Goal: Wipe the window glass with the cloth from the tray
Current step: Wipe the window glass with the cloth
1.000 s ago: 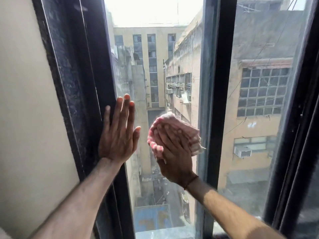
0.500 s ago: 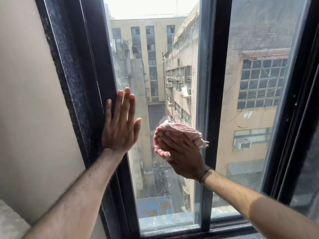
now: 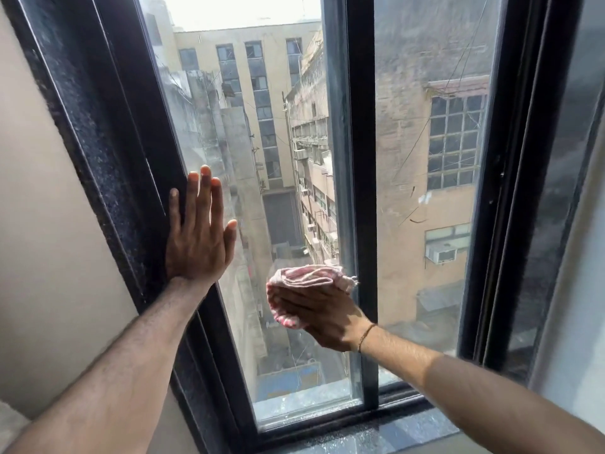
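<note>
One cloth: our right hand presses it flat on the glass; unwiped pane lies above; left hand spread.

Bright daylight pours in through the dusty window glass, with the sky at twelve o'clock blown out to white. The dark metal window frame bows with wide-angle distortion toward three and nine o'clock. Edges look slightly soft.
</note>
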Demonstrator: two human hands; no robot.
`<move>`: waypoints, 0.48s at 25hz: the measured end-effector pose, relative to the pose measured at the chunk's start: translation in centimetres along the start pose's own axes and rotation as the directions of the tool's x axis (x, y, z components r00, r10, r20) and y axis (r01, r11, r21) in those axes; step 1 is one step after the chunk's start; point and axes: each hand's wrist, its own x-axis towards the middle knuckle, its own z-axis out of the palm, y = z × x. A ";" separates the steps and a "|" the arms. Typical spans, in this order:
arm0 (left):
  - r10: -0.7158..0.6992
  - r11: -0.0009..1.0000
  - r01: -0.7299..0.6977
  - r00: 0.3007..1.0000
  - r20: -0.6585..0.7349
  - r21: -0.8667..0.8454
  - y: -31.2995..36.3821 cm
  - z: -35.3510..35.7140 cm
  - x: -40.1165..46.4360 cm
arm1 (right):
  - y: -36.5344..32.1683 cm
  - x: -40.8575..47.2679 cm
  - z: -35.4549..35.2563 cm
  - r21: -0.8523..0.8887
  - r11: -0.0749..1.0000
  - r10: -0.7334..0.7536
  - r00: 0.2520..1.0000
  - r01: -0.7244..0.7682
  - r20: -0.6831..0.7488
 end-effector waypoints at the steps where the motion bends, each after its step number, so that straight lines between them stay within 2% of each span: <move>1: -0.002 1.000 0.002 1.000 0.005 -0.005 0.1 -0.2 0.1 | -0.3 -0.7 -0.4 0.017 0.999 0.040 0.999 -0.040 0.037; 3: -0.005 1.000 0.005 0.999 0.032 -0.002 0.0 -0.4 0.2 | -1.1 -1.3 -1.1 0.123 0.969 0.201 0.973 -0.214 0.111; 4: -0.002 1.000 0.003 0.999 0.051 -0.013 0.0 -0.7 0.2 | -1.6 -1.6 -1.5 0.258 0.890 0.348 0.926 -0.375 0.145; 5: 0.002 0.999 0.001 0.998 0.069 -0.034 0.2 -1.3 0.2 | -2.0 -2.2 -2.3 0.452 0.706 0.538 0.828 -0.546 0.160; 6: -0.003 0.999 0.007 0.997 0.082 -0.046 0.5 -2.0 0.2 | -2.1 -2.7 -3.5 0.672 0.342 0.724 0.640 -0.657 0.258; 7: -0.020 0.999 0.024 0.996 0.091 -0.045 0.8 -2.5 0.2 | -2.2 -2.9 -5.0 0.792 -0.061 0.802 0.443 -0.607 0.401; 8: -0.056 0.997 0.060 0.994 0.095 -0.042 1.7 -2.9 0.4 | -1.9 -3.3 -6.7 0.810 -0.365 0.791 0.305 -0.459 0.530; 9: -0.103 0.993 0.108 0.990 0.095 -0.051 2.9 -3.4 0.8 | -1.5 -3.8 -8.4 0.784 -0.546 0.749 0.248 -0.296 0.615; 10: -0.145 0.985 0.152 0.986 0.088 -0.082 4.2 -3.8 1.4 | -0.8 -4.2 -9.9 0.756 -0.632 0.719 0.236 -0.167 0.654; 12: -0.162 0.972 0.170 0.985 0.061 -0.165 7.6 -4.4 2.7 | 0.7 -5.2 -12.3 0.762 -0.647 0.741 0.233 -0.004 0.630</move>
